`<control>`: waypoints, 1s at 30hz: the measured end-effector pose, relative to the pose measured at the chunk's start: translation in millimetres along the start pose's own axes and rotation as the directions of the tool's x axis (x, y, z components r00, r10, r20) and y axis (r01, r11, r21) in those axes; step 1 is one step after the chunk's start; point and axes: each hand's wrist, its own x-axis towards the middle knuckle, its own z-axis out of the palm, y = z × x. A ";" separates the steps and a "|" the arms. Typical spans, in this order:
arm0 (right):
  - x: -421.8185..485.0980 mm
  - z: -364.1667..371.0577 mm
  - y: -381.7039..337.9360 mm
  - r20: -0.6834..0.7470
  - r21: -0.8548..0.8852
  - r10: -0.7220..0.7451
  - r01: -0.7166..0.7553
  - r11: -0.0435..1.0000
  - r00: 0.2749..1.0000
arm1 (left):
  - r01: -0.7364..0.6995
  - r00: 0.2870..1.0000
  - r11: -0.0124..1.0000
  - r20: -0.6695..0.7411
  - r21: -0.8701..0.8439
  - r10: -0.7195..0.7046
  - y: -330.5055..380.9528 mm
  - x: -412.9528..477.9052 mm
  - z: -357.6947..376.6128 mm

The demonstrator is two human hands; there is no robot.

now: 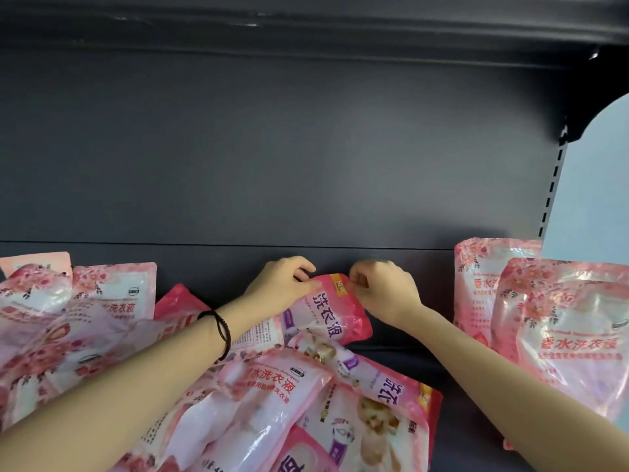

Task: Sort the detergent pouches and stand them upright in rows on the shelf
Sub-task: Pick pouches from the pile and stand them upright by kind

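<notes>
Live | left hand (pixel 282 284) and right hand (pixel 384 294), fingers (pixel 301 265) curled, pinch top corners of the pink pouch (pixel 330 313), dead centre on the shelf (pixel 425 267) | likely to hoist it upright | standing row (pixel 503 301) at 3 o'clock, loose heap (pixel 238 386) at 7

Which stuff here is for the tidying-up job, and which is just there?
For the job: held pouch, left hand, right hand, heap of flat pouches, upright pouches on the right, shelf.
Just there: black wristband, pale blue panel.
</notes>
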 end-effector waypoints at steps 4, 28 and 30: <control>9.4 -18.7 -17.5 -0.129 -0.049 -0.208 0.204 0.978 0.969 | -0.151 0.983 0.986 -0.095 0.074 0.158 2.1 -1.7 -0.8; -9.7 -23.6 -43.9 0.047 0.970 0.417 -0.141 0.198 0.908 | -0.204 0.927 0.607 -0.352 -0.768 -0.134 55.0 0.7 -46.1; -14.0 -39.3 -46.9 -0.085 0.967 0.408 -0.023 0.252 0.909 | -0.249 0.921 0.578 -0.375 -0.777 -0.107 69.1 -4.7 -48.4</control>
